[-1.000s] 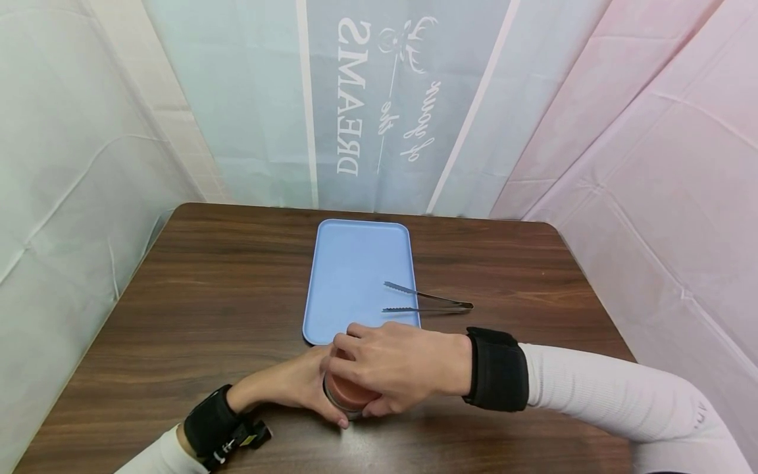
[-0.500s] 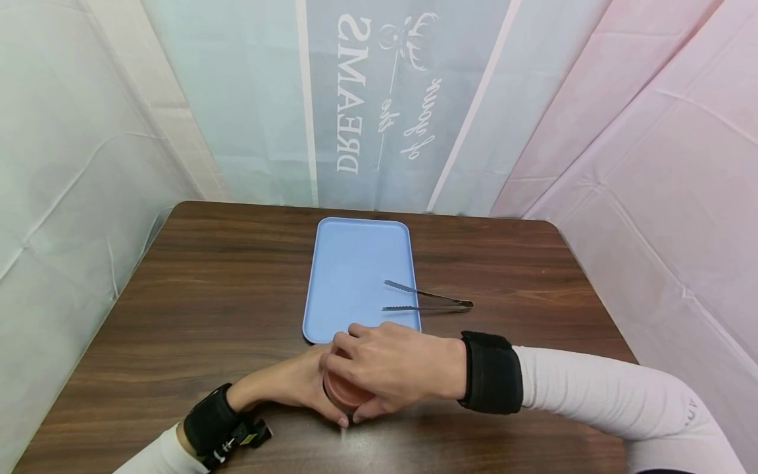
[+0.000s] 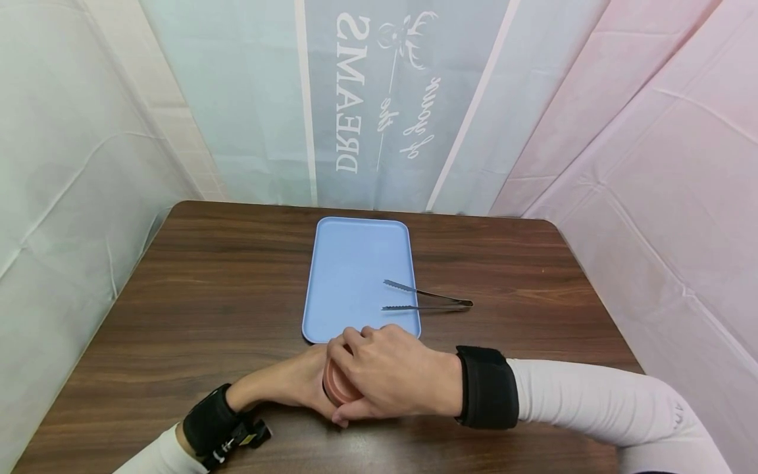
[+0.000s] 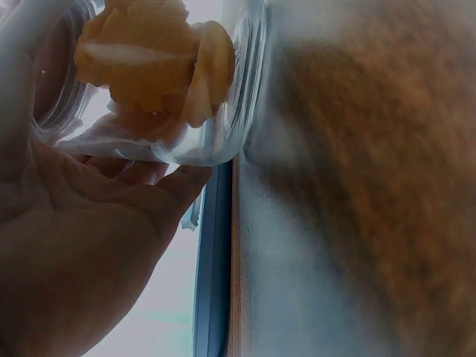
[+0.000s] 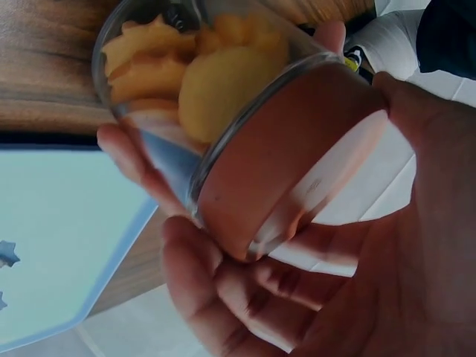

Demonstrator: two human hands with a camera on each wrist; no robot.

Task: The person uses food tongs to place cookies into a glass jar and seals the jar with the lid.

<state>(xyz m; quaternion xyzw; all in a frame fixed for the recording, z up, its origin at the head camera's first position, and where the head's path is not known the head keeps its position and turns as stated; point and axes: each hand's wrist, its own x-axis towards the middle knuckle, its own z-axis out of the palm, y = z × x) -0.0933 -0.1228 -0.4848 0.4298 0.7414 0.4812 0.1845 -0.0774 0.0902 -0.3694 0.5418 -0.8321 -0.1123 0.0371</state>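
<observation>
A clear glass jar (image 5: 160, 111) with orange-yellow pieces inside (image 4: 152, 63) stands near the front of the brown table (image 3: 207, 296). My left hand (image 3: 296, 385) wraps round the jar's body from the left. My right hand (image 3: 385, 375) grips the terracotta lid (image 3: 336, 388) from above and the right; the right wrist view shows the lid (image 5: 290, 149) sitting tilted on the glass. Most of the jar is hidden under my hands in the head view.
A light blue tray (image 3: 358, 276) lies just beyond my hands. Metal tongs (image 3: 426, 299) rest with their toothed tips on the tray's right edge and their hinge on the table. Draped cloth walls close in the table's sides and back.
My right hand has turned on the lid and slid slightly toward me, wrist dropping lower. The lid now looks tilted. The left hand holds still.
</observation>
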